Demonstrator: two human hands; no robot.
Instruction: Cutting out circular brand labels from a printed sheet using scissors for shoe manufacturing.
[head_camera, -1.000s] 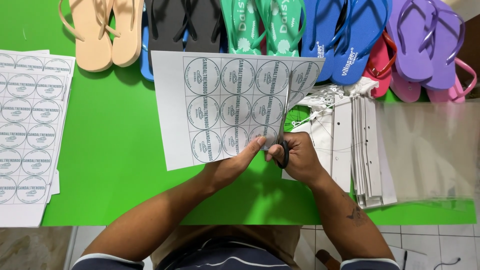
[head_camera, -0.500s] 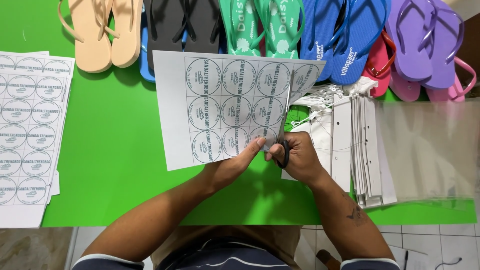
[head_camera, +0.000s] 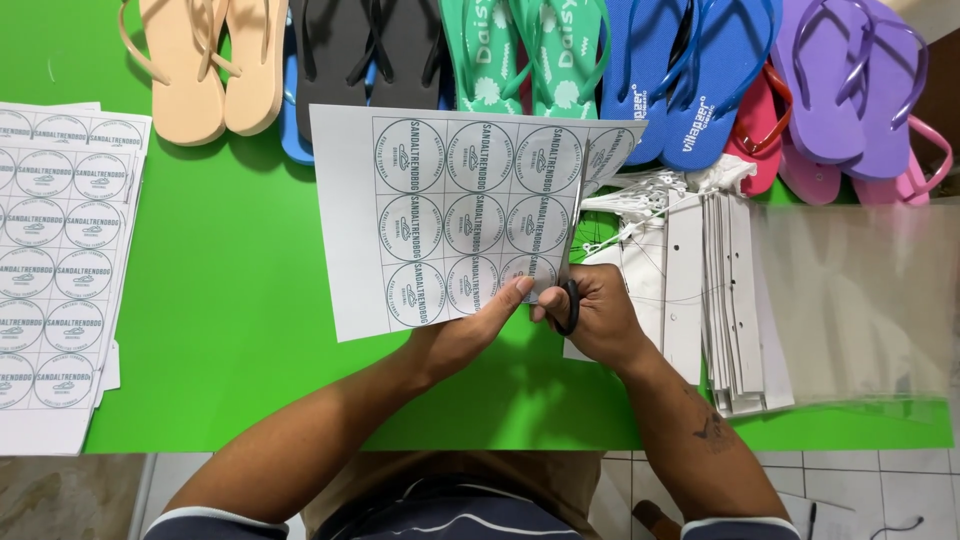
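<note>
Little has changed since the earlier frame: our left hand (head_camera: 462, 338) still pinches the label sheet (head_camera: 450, 225) over the green table (head_camera: 230, 300), three rows of round labels, while our right hand (head_camera: 590, 318) stays closed around black scissors (head_camera: 572, 300) cutting its right edge.

Bright, even light falls from above onto my green table (head_camera: 230, 300). My forearms throw soft shadows toward the near edge. The clear plastic sleeves (head_camera: 850, 300) at my right look hazy with a pale sheen. The printed sticker sheet (head_camera: 450, 220) is sharp; nothing blurs, and the edges barely bend.
</note>
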